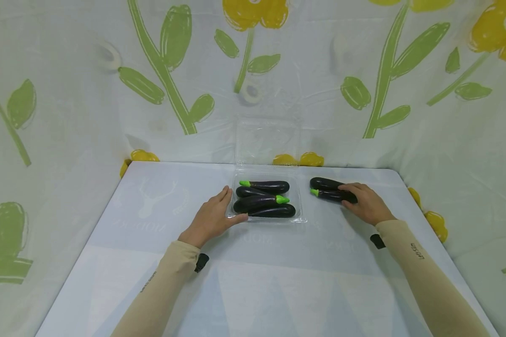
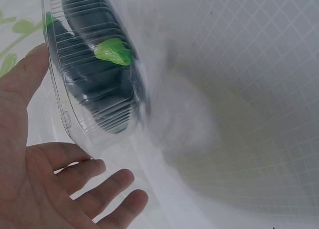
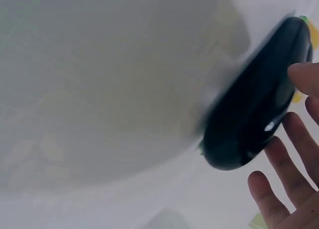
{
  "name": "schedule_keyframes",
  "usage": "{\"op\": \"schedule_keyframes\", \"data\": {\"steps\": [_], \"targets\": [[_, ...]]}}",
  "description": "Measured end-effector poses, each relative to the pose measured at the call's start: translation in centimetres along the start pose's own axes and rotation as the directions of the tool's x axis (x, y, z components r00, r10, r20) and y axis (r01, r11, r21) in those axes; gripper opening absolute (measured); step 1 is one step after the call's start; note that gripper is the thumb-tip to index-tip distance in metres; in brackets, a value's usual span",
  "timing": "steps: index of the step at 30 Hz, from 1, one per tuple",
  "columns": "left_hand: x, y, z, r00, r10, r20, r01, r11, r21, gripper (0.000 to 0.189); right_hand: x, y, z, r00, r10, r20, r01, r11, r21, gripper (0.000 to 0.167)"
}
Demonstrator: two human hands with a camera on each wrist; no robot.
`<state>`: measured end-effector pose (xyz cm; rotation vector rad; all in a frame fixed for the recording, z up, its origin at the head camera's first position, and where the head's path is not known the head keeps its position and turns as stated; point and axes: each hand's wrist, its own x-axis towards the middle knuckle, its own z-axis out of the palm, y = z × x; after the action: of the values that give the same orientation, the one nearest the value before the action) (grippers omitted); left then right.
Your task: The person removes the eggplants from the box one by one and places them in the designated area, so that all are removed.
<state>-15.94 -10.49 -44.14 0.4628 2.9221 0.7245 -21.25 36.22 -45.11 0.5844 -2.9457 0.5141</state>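
Observation:
A clear plastic clamshell box [image 1: 302, 213] holds several dark purple eggplants [image 1: 270, 187], some showing bright green stem ends. My left hand [image 1: 212, 215] spreads around the box's near left corner, thumb along the front rim and fingers straight at the left side; the left wrist view shows the ribbed box wall [image 2: 99, 134] beside the fingers. To the right of the box, two more eggplants lie side by side. My right hand [image 1: 367, 203] holds the nearer eggplant [image 1: 331, 195] by its rounded end between thumb and fingers. The farther eggplant [image 1: 322, 182] lies against it, partly covered by the fingertips.
The box's transparent lid [image 1: 267, 140] stands raised at the back, near the flower-patterned curtain [image 1: 312, 93]. That curtain encloses the pale table [image 1: 253, 290] at the back and sides. Dark wrist straps [image 1: 201, 262] show under both sleeves.

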Motion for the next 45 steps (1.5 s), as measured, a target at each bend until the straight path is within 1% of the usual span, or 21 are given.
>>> {"op": "schedule_keyframes", "data": {"steps": [4, 8, 14, 17, 19, 23, 27, 30, 33, 37, 41, 45], "targets": [[0.0, 0.0, 0.0, 1.0, -0.005, 0.01, 0.005, 1.0, 0.006, 0.102, 0.3, -0.9, -0.5, 1.0, 0.0, -0.014, 0.0, 1.0, 0.022, 0.041], [-0.1, 0.1, -0.1, 1.0, -0.002, 0.01, 0.002, 1.0, 0.008, 0.102, 1.1, -2.4, -1.0, 1.0, -0.001, -0.03, 0.003, 0.998, 0.062, 0.038], [0.0, 0.2, 0.0, 1.0, -0.005, 0.011, 0.005, 1.0, 0.001, 0.102, 3.0, -5.4, -1.4, 1.0, 0.005, 0.009, -0.006, 0.993, 0.122, 0.042], [0.0, 0.1, 0.0, 1.0, -0.003, 0.011, 0.003, 1.0, 0.003, 0.102, 4.0, -7.2, -1.4, 0.999, -0.02, 0.033, 0.015, 0.99, 0.137, 0.045], [0.1, 0.1, 0.0, 1.0, -0.004, 0.013, 0.004, 1.0, 0.005, 0.102, 4.6, -8.2, -1.3, 0.998, -0.051, 0.04, 0.043, 0.986, 0.163, 0.046], [0.0, 0.1, 0.0, 1.0, -0.003, 0.011, 0.003, 1.0, 0.011, 0.102, 5.6, -10.3, -0.9, 0.993, -0.115, 0.039, 0.101, 0.96, 0.261, 0.049], [0.0, 0.1, 0.0, 1.0, 0.002, 0.003, -0.002, 1.0, 0.014, 0.103, 6.3, -12.3, -0.4, 0.985, -0.167, 0.032, 0.145, 0.922, 0.359, 0.049], [0.0, 0.1, 0.0, 1.0, -0.003, 0.006, 0.003, 1.0, 0.018, 0.103, 6.9, -13.7, 0.2, 0.978, -0.206, 0.039, 0.175, 0.905, 0.388, 0.048], [0.0, 0.1, 0.0, 1.0, -0.009, 0.007, 0.009, 1.0, 0.018, 0.104, 7.4, -15.3, 0.8, 0.968, -0.241, 0.071, 0.196, 0.901, 0.387, 0.048], [0.0, 0.2, 0.0, 1.0, -0.013, 0.003, 0.013, 1.0, 0.012, 0.103, 8.1, -17.4, 1.4, 0.953, -0.27, 0.139, 0.208, 0.913, 0.351, 0.048], [-0.1, 0.2, -0.1, 1.0, -0.006, -0.001, 0.006, 1.0, 0.007, 0.102, 8.8, -19.3, 1.9, 0.937, -0.299, 0.179, 0.246, 0.931, 0.268, 0.046], [-0.1, 0.2, -0.1, 1.0, 0.003, -0.005, -0.003, 1.0, 0.007, 0.102, 9.6, -20.5, 2.5, 0.92, -0.328, 0.213, 0.291, 0.938, 0.189, 0.043]]}}
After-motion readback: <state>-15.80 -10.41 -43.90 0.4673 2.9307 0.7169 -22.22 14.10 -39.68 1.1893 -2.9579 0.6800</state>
